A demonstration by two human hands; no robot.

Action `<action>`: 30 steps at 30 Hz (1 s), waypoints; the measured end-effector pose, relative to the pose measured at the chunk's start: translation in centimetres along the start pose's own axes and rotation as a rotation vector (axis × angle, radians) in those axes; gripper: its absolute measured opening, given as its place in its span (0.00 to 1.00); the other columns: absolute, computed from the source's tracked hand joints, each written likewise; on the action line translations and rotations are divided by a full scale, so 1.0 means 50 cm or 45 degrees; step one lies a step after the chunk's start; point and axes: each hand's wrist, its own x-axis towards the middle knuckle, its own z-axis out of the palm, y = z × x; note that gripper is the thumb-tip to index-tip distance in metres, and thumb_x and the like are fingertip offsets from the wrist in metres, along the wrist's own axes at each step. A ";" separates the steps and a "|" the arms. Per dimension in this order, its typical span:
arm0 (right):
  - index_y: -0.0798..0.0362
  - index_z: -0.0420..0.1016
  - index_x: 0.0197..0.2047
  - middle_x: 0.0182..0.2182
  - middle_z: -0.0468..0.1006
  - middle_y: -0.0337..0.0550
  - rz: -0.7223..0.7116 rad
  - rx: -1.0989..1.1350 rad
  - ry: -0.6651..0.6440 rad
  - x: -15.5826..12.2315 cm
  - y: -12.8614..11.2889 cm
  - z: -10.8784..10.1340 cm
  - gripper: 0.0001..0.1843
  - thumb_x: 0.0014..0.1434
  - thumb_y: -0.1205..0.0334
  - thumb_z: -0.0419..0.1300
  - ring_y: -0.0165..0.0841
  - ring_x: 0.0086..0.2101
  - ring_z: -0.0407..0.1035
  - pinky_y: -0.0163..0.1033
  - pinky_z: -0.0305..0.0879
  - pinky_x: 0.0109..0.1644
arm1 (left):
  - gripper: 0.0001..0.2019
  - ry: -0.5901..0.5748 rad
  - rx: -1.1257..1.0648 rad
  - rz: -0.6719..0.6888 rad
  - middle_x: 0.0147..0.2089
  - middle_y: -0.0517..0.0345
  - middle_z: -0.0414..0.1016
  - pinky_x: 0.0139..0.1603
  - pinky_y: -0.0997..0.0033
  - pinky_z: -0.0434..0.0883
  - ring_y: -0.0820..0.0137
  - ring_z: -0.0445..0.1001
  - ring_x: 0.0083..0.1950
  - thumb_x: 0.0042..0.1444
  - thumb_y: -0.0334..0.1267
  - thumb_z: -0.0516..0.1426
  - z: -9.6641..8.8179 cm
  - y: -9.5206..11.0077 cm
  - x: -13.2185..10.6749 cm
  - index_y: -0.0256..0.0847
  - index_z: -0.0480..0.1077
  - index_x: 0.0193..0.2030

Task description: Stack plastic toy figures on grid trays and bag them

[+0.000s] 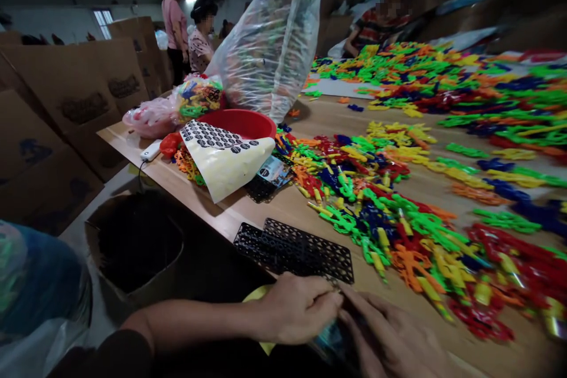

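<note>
At the table's near edge my left hand (299, 310) is closed, its fingers curled and meeting the fingertips of my right hand. My right hand (392, 331) is blurred, with its fingers fairly straight and the thumb set apart below. A dark, bluish, glossy packet (330, 339) shows between and below both hands; they grip its upper part, and most of it is hidden. Something yellow (259, 295) pokes out beneath my left wrist. Just beyond the hands lie black perforated sheets (305, 248), overlapping on the wooden table (221, 215).
Colourful plastic figures with yellow-tipped tubes (376, 212) spread across the right side. A sticker sheet (230, 159) leans against a red basin (248, 121); behind stands a full clear bag (274, 41). An open carton (133, 242) sits lower left. Several people are farther back.
</note>
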 end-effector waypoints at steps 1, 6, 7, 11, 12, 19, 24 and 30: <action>0.48 0.75 0.68 0.46 0.85 0.50 -0.012 -0.089 0.017 -0.006 -0.004 0.008 0.22 0.74 0.56 0.59 0.42 0.36 0.78 0.46 0.73 0.37 | 0.16 0.027 0.002 -0.027 0.25 0.68 0.57 0.32 0.72 0.54 0.76 0.59 0.28 0.69 0.35 0.53 0.001 -0.004 0.004 0.42 0.59 0.28; 0.54 0.71 0.71 0.47 0.82 0.53 0.017 -0.081 0.196 -0.008 -0.041 0.036 0.25 0.74 0.61 0.62 0.42 0.40 0.78 0.44 0.74 0.44 | 0.20 0.124 -0.039 -0.129 0.22 0.68 0.54 0.30 0.70 0.51 0.76 0.54 0.26 0.69 0.40 0.54 0.008 -0.023 0.019 0.42 0.56 0.24; 0.54 0.72 0.69 0.48 0.82 0.53 0.061 -0.054 0.221 -0.003 -0.053 0.036 0.23 0.74 0.63 0.62 0.41 0.41 0.78 0.44 0.74 0.46 | 0.20 0.130 -0.067 -0.135 0.22 0.68 0.54 0.30 0.70 0.50 0.76 0.54 0.26 0.69 0.42 0.54 0.009 -0.027 0.019 0.42 0.56 0.24; 0.55 0.77 0.59 0.48 0.82 0.52 0.203 0.031 0.283 0.017 -0.098 0.020 0.14 0.73 0.70 0.62 0.39 0.42 0.77 0.43 0.73 0.51 | 0.22 0.114 -0.163 -0.113 0.24 0.66 0.56 0.31 0.70 0.52 0.74 0.56 0.29 0.69 0.50 0.52 0.011 -0.041 0.016 0.42 0.57 0.26; 0.55 0.78 0.57 0.48 0.82 0.51 0.233 0.065 0.271 0.021 -0.105 0.014 0.12 0.72 0.71 0.62 0.39 0.43 0.77 0.42 0.73 0.52 | 0.22 0.099 -0.168 -0.097 0.25 0.66 0.56 0.31 0.70 0.53 0.74 0.57 0.30 0.69 0.51 0.52 0.011 -0.043 0.015 0.42 0.58 0.26; 0.53 0.74 0.47 0.47 0.79 0.50 0.498 0.254 0.100 0.021 -0.120 -0.014 0.06 0.72 0.72 0.60 0.40 0.48 0.75 0.45 0.74 0.53 | 0.19 -0.126 -0.150 -0.078 0.27 0.65 0.60 0.33 0.70 0.56 0.73 0.60 0.31 0.65 0.53 0.53 -0.008 -0.042 0.026 0.41 0.65 0.30; 0.51 0.74 0.45 0.48 0.79 0.49 0.425 0.347 -0.005 0.006 -0.137 -0.065 0.11 0.68 0.77 0.60 0.38 0.48 0.74 0.44 0.75 0.51 | 0.17 -0.263 -0.345 -0.229 0.27 0.66 0.58 0.30 0.73 0.55 0.74 0.58 0.29 0.61 0.51 0.55 -0.028 -0.039 0.028 0.42 0.62 0.28; 0.40 0.80 0.46 0.44 0.81 0.42 0.441 0.555 0.053 -0.038 -0.157 -0.185 0.13 0.66 0.70 0.63 0.43 0.43 0.77 0.53 0.76 0.45 | 0.16 -0.181 -0.012 -0.134 0.28 0.64 0.64 0.31 0.73 0.56 0.73 0.63 0.30 0.67 0.48 0.52 -0.052 -0.049 0.019 0.41 0.67 0.33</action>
